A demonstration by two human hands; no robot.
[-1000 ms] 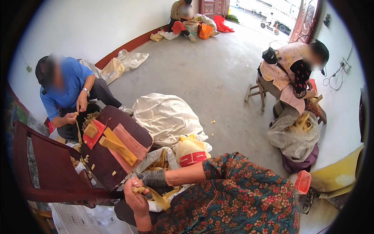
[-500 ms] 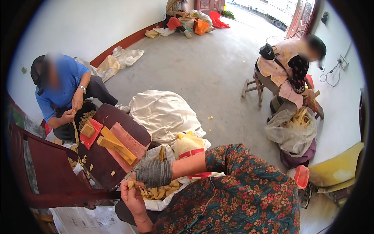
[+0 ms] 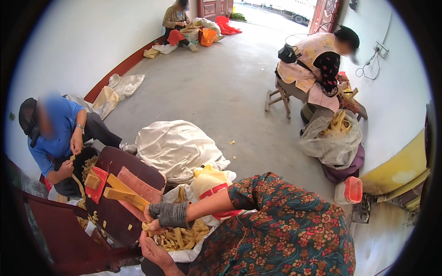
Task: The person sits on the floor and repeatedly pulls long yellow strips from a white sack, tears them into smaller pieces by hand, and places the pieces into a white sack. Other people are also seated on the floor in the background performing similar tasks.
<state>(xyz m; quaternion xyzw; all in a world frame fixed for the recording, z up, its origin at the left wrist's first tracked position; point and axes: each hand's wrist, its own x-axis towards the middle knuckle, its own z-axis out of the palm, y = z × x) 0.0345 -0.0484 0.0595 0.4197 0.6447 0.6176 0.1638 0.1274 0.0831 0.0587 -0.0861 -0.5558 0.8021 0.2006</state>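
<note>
My left hand and my right hand meet above a white sack, fingertips pinched around a small folded tan strip. A grey knitted cuff wraps my right wrist. Just beneath my hands, many similar tan strips fill the open white sack. Beside my right hand, a dark red chair seat carries a pinkish-red slab and an angled wooden tool. Small tan pieces lie scattered on that seat.
Across the chair, a person in blue handles a strip. A white cloth bundle lies beyond the seat. At right, another person sits on a wooden stool near a clear bag. A third person sits by the far wall.
The whole view has shifted, with the room's contents now further left. My right fingers have come down to the strip at my left fingertips. The bundle and sacks stay in place.
</note>
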